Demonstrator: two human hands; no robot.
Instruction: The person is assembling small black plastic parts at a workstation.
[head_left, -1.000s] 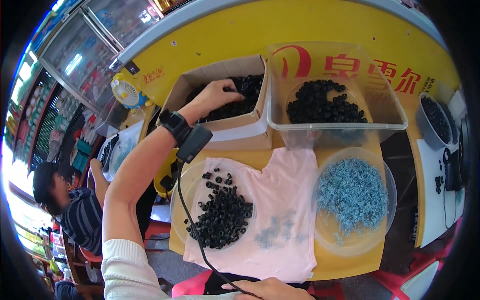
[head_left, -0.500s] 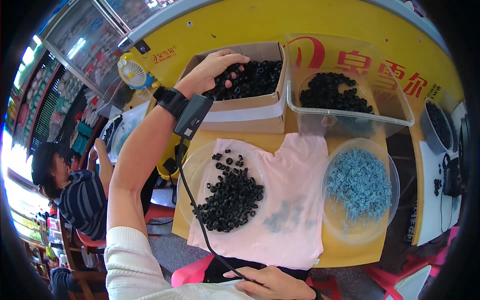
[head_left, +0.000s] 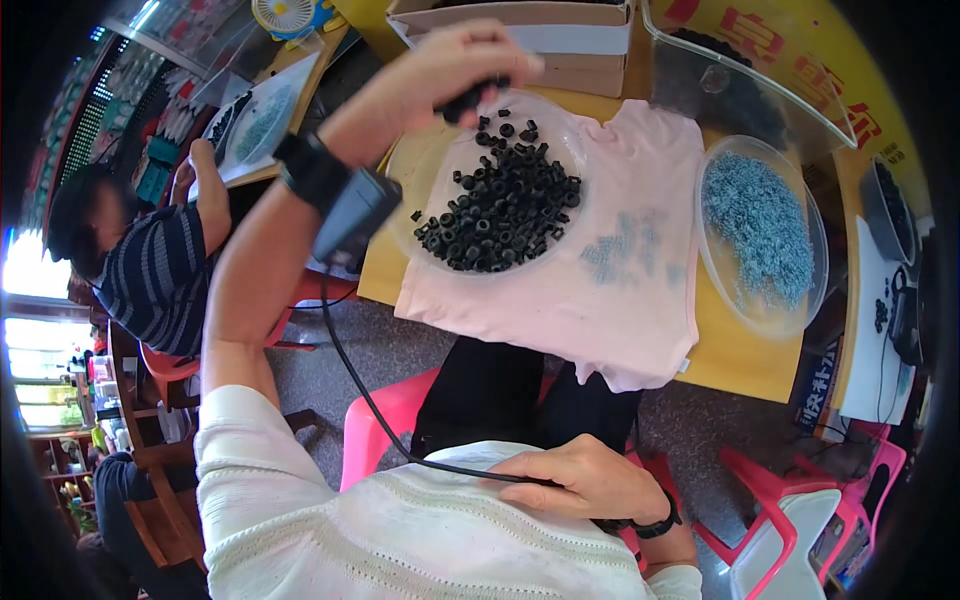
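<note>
My left hand [head_left: 450, 78] hangs over the far left edge of a round clear tray [head_left: 405, 225], its fingers closed on a clump of small black parts [head_left: 474, 97]. Its outline is slightly blurred. Several small black ring-shaped parts [head_left: 500, 205] lie heaped in the tray, which rests partly on a pale pink T-shirt [head_left: 520, 310]. My right hand [head_left: 590, 482] lies against my lower front with its fingers stretched out. A black cable [head_left: 370, 400] runs from the device on my left wrist and passes between its fingers.
An open cardboard box [head_left: 520, 45] and a clear plastic bin [head_left: 790, 100] stand at the back. To the right, a round tray [head_left: 712, 260] holds small blue pieces [head_left: 758, 230]. A person in a striped shirt [head_left: 160, 275] sits at the left. Pink stools [head_left: 770, 500] stand at lower right.
My left hand has come out of the cardboard box with black parts and moved toward me over the round tray. The view has tipped down, showing more of my lap and right hand.
</note>
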